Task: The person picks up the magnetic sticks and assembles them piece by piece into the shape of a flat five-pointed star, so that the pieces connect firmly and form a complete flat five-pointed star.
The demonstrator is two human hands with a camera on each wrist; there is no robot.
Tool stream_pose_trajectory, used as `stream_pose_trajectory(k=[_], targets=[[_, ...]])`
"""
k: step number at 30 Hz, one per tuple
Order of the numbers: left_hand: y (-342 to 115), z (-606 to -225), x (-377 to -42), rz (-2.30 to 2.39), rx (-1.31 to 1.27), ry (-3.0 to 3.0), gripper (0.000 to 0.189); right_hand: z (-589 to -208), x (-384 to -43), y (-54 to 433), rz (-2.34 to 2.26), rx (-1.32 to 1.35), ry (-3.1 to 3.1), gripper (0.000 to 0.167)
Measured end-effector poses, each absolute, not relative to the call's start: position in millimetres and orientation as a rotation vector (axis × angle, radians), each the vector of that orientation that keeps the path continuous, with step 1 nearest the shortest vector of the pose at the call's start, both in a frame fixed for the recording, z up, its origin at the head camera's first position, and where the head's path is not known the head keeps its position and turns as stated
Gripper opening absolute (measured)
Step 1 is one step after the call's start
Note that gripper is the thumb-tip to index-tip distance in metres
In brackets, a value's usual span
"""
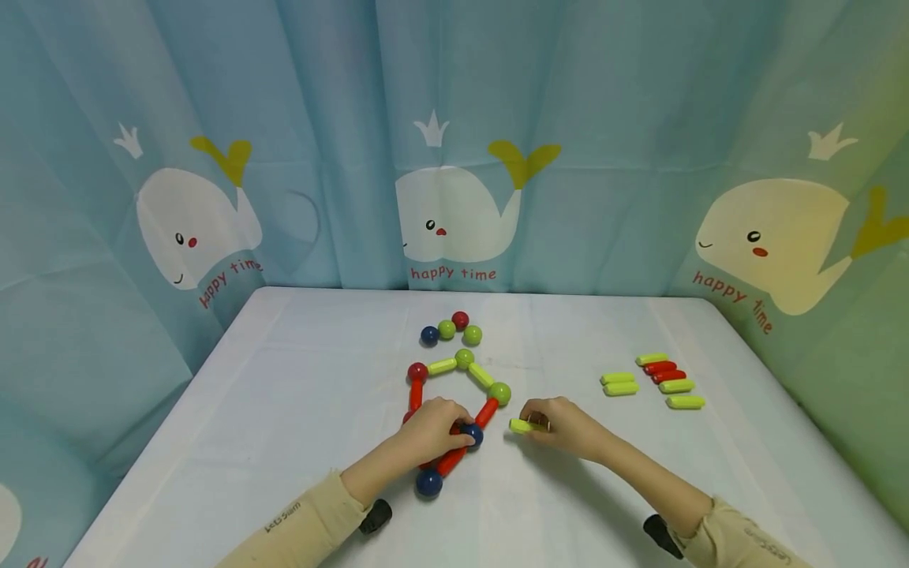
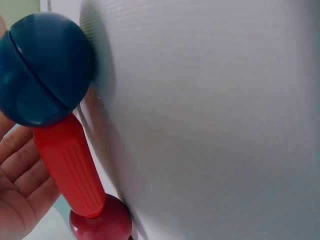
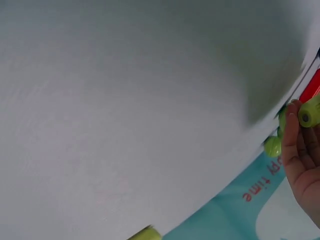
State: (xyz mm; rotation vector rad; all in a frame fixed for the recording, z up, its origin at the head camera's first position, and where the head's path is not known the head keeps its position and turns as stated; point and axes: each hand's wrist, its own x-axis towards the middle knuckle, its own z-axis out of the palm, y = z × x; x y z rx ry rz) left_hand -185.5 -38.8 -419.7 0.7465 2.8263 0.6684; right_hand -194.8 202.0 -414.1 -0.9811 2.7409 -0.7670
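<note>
On the white table lies a ring of magnetic rods and balls, with yellow-green rods [image 1: 480,375] at its far side and red rods [image 1: 487,412] lower down. My left hand [image 1: 428,432] pinches a blue ball [image 1: 474,436] at the ring's near right and covers part of the joints behind it. Another blue ball [image 1: 429,483] sits nearest me, joined to a red rod [image 1: 450,461]. Large in the left wrist view are a blue ball [image 2: 47,67] and a red rod [image 2: 70,167]. Right of the ring, my right hand [image 1: 566,427] holds a yellow-green rod [image 1: 521,426] by one end.
Beyond the ring are several loose balls: blue [image 1: 429,336], green [image 1: 472,335] and dark red [image 1: 460,319]. Toward the right lie loose yellow-green rods [image 1: 620,389] and red rods [image 1: 670,377]. A blue curtain [image 1: 341,197] with whale prints hangs behind the table.
</note>
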Motion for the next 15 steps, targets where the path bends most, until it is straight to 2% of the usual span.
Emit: stream_pose_trajectory(k=[15], targets=[[-38.3, -418.8, -186.1, 0.676, 0.755, 2.815, 0.028, -417.3, -186.5, 171.4, -0.910, -0.959, 2.612, 0.011]])
